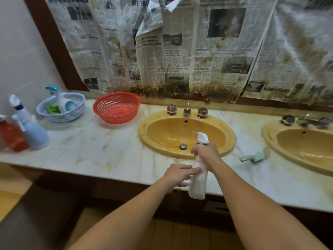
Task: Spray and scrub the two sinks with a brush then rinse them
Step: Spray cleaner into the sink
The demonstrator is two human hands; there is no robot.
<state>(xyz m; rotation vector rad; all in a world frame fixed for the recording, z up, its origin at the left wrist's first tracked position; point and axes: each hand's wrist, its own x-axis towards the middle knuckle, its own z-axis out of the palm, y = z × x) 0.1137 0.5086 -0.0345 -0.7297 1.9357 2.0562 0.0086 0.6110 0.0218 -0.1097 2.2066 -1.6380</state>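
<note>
Two yellow sinks are set in a marble counter: the left sink point(186, 132) straight ahead and the right sink point(304, 143) partly cut off at the frame edge. My right hand point(206, 152) grips the neck of a white spray bottle point(198, 181), its nozzle pointing over the left sink's front rim. My left hand point(177, 175) touches the bottle's body with straight fingers. A pale green brush point(252, 157) lies on the counter between the two sinks.
At the counter's left stand a red spray bottle point(12, 136) and a blue spray bottle point(32, 130). A blue basin point(61, 109) holds another sprayer, with a red basket point(116, 107) beside it. Taps point(187, 110) sit behind the left sink. Stained newspaper point(180, 47) covers the wall.
</note>
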